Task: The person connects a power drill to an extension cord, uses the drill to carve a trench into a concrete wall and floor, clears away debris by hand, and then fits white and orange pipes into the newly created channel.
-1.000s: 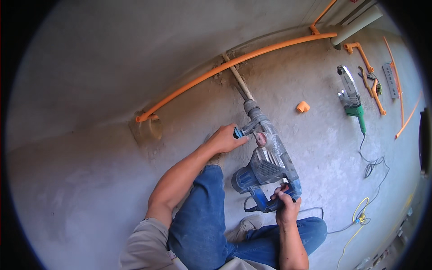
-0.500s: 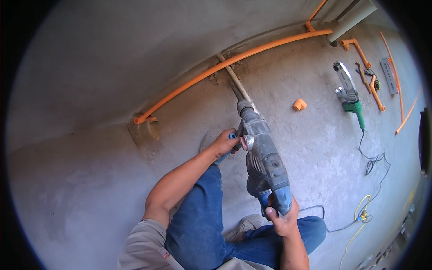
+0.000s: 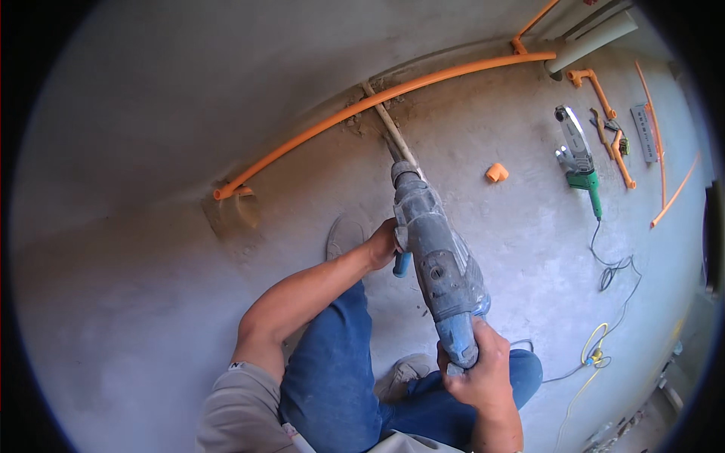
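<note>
I hold a dusty grey-blue rotary hammer (image 3: pixel 436 257) with both hands. My left hand (image 3: pixel 384 244) grips its blue side handle. My right hand (image 3: pixel 477 370) is closed around the rear grip. The long chisel bit (image 3: pixel 384 121) points away from me and meets the foot of the grey wall, right under an orange pipe (image 3: pixel 377 102) that runs along a groove where wall and floor join. Rubble and dust lie around the bit's tip. I crouch in blue jeans, one grey shoe (image 3: pixel 343 234) planted just left of the tool.
An angle grinder (image 3: pixel 578 155) with a green handle lies on the concrete floor to the right, its cable (image 3: pixel 612 268) trailing toward me. A small orange elbow fitting (image 3: pixel 496 172), orange pipe pieces (image 3: pixel 600 94), pliers and a yellow cord (image 3: pixel 593 355) lie nearby. A grey pipe (image 3: pixel 589 45) sits top right.
The hammer has turned about its axis, its broad side now facing up, and the bit stays at the groove. The view has tilted slightly, so the tool sits lower in the picture.
</note>
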Tool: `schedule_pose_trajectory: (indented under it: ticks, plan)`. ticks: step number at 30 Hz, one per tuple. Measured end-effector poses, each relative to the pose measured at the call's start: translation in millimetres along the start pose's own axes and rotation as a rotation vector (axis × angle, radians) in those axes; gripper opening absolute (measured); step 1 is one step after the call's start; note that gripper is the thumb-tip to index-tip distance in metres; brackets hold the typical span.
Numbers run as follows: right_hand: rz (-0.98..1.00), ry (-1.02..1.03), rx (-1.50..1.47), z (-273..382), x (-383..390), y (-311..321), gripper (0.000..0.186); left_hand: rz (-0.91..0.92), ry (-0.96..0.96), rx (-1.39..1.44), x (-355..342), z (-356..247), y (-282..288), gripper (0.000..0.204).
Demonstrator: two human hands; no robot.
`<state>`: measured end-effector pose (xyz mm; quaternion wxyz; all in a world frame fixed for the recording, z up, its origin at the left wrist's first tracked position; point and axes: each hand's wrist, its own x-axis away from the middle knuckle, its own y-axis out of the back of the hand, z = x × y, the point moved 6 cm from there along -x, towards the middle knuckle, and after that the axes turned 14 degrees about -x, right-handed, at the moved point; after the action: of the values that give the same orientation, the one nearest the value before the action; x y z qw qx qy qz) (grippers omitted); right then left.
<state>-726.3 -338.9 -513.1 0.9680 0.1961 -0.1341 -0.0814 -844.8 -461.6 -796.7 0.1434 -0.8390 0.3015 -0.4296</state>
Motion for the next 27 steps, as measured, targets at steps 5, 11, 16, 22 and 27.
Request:
schedule_pose_trajectory:
  ticks: [5,11,16,22,27]
  plan:
    - [0.101,-0.014,0.113,34,-10,5,0.042,-0.013,-0.063,0.094,3,-2,-19,0.021]
    - [0.147,-0.111,0.086,25,-25,0,0.046,-0.137,-0.099,-0.132,-9,-4,-6,0.011]
    - [0.055,-0.178,-0.006,29,-28,1,0.023,-0.046,-0.160,-0.189,-17,7,4,0.026]
    - [0.067,-0.188,-0.021,23,-37,12,0.021,-0.137,-0.087,-0.222,-10,-16,-14,0.011]
    - [0.068,-0.154,-0.026,18,-39,10,0.021,-0.165,-0.127,-0.206,-16,-13,-6,0.014]
